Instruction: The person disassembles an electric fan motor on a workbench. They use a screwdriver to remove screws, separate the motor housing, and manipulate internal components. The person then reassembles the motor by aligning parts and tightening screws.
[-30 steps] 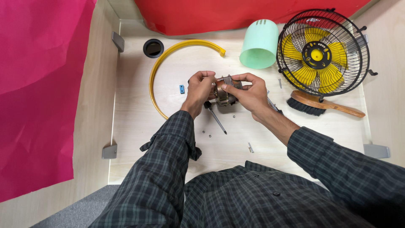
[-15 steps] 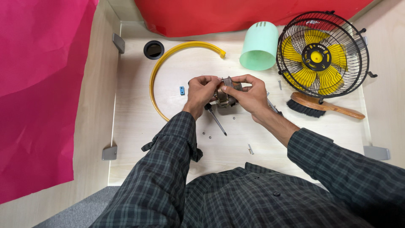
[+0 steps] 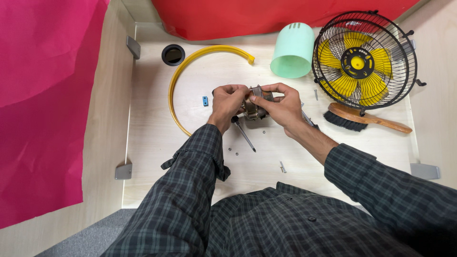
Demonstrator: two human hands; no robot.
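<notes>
Near the tabletop's (image 3: 157, 157) middle, the left hand (image 3: 227, 102) and right hand (image 3: 280, 104) both clamp the small metal motor block (image 3: 254, 108), already out of the black-caged yellow-bladed fan (image 3: 364, 62), loose screws (image 3: 282, 166) still scattered toward the near edge.

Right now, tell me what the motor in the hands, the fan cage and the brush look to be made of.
Motor: bare metal, going by its grey-brown glint between both hands; details partly hidden.
Fan cage: thin wire, probably black-coated metal; the blades inside look like glossy yellow plastic.
Brush: wood, warm brown with a varnished sheen, and dark bristles of unclear fibre.
</notes>
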